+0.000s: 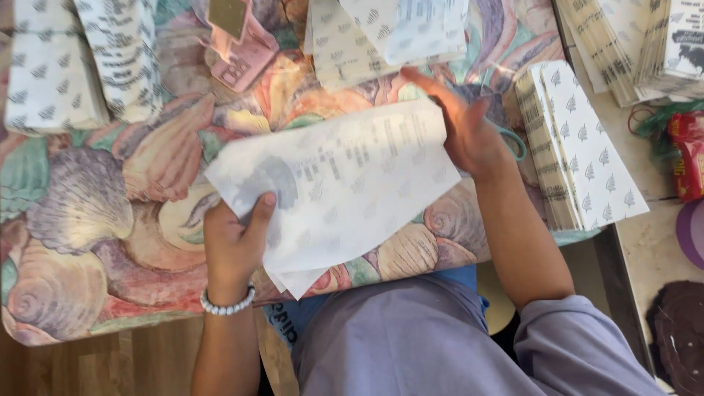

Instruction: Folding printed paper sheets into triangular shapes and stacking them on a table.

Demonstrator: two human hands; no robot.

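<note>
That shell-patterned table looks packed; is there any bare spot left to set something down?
Yes: the shell-patterned tablecloth lies bare left of the left hand, below the paper stack. The far edge and right side are crowded with paper bag piles, around the right hand.

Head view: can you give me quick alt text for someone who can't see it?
Two hands hold a thin white paper sheet over a table with a shell-patterned cloth: the left hand grips its lower corner, and the right hand lies flat against its right edge. Stacks of printed paper bags lie around it.
</note>
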